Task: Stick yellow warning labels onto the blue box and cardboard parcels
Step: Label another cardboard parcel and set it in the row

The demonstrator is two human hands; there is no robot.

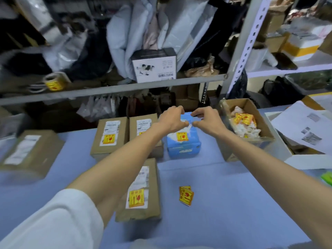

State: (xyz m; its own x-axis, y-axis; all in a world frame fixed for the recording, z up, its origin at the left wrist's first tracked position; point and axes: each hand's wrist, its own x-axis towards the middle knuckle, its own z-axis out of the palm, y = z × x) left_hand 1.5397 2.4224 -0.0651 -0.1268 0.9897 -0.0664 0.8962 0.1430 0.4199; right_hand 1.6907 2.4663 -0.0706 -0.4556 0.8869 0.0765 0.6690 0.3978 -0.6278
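Note:
The blue box (183, 146) stands at the middle of the blue table and carries a yellow warning label (182, 136) on its top. My left hand (172, 119) and my right hand (206, 119) meet above its far end, fingertips pinched together on a small white scrap of paper (186, 122). Three cardboard parcels show yellow labels: one far left of the blue box (109, 135), one partly hidden under my left arm (143, 126), and a near one (142, 191). A few loose yellow labels (186, 195) lie on the table.
Another cardboard parcel (27, 151) lies at the left with only a white slip showing. An open carton (251, 108) of white scraps and yellow labels sits at the right, papers (301, 126) beyond it. A label roll (53, 83) rests on the metal shelf (125, 87).

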